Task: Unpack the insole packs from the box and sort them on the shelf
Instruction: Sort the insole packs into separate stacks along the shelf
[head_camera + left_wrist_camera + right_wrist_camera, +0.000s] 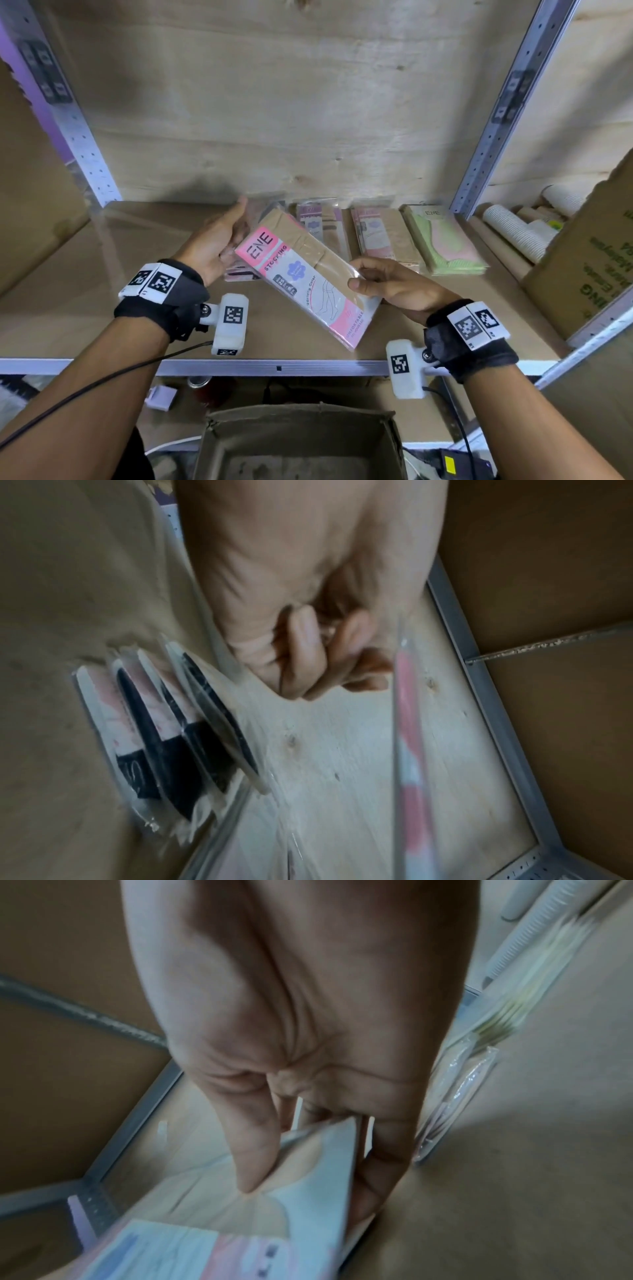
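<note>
My right hand (pixel 357 275) pinches the right edge of a pink and beige stocking-style pack (pixel 308 277) between thumb and fingers, tilted above the shelf board (pixel 85 291). The right wrist view shows that thumb (pixel 255 1153) pressed on top of the pack (pixel 308 1185). My left hand (pixel 222 236) sits at the pack's upper left end with its fingers (pixel 308 656) loosely curled and nothing clearly in them. The pack's pink edge (pixel 409 710) runs just beside those fingers. Under the left hand lies a small pile of dark packs (pixel 164 723).
Sorted piles lie along the back of the shelf: purple-labelled packs (pixel 322 222), beige and pink packs (pixel 383 236), green packs (pixel 445 243). Paper cups (pixel 520 233) and a cardboard carton (pixel 589 257) fill the right bay. An open cardboard box (pixel 301 442) stands below the shelf edge.
</note>
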`<state>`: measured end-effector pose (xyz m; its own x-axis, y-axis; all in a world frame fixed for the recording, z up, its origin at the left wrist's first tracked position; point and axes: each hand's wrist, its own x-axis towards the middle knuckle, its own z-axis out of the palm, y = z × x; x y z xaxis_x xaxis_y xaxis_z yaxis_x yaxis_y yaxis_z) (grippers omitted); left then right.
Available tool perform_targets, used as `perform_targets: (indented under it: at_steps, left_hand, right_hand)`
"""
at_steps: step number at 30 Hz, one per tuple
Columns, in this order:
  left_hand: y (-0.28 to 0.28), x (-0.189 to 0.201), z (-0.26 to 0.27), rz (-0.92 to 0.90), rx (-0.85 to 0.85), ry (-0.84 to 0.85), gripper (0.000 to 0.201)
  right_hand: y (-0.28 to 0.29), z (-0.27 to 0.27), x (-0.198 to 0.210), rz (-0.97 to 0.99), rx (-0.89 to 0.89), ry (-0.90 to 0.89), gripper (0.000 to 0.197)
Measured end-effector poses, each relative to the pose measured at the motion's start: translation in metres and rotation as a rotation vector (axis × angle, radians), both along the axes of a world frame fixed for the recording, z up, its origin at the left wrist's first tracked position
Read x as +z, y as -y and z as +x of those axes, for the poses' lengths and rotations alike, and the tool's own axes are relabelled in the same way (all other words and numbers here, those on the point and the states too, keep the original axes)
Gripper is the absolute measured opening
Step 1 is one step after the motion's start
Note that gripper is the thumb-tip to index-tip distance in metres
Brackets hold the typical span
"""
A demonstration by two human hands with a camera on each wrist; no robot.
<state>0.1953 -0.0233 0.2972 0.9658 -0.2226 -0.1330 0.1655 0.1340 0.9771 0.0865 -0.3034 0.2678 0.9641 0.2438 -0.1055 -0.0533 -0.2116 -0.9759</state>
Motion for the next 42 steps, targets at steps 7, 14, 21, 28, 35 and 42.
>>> perform_targets:
  at_steps: [7,14,21,28,35,42]
  left_hand:
    - [0.012,-0.007,0.007,0.026,-0.108,0.028,0.068]
    - [0.062,-0.026,-0.032,0.237,-0.312,0.222,0.021]
    - [0.088,-0.030,-0.032,0.069,-0.180,0.177,0.023]
    - [0.142,-0.019,-0.010,0.071,-0.109,0.176,0.029]
    - [0.190,-0.023,0.019,0.273,-0.118,0.147,0.029]
    - [0.207,-0.029,0.030,0.518,-0.176,0.090,0.028]
  right_hand:
    - [0.004,0.002,0.005,0.303,-0.248,-0.003,0.021]
    - [-0.006,0.011,-0.005,0.403,-0.428,0.024,0.015]
    - [0.009,0.021,-0.017,0.415,-0.479,0.056,0.013]
    - [0.049,0.050,-0.009,0.107,-0.837,0.228,0.028]
    - [0.089,0.056,-0.007,-0.120,-0.809,0.068,0.048]
    - [0.097,0.052,-0.011,-0.382,-0.883,0.061,0.034]
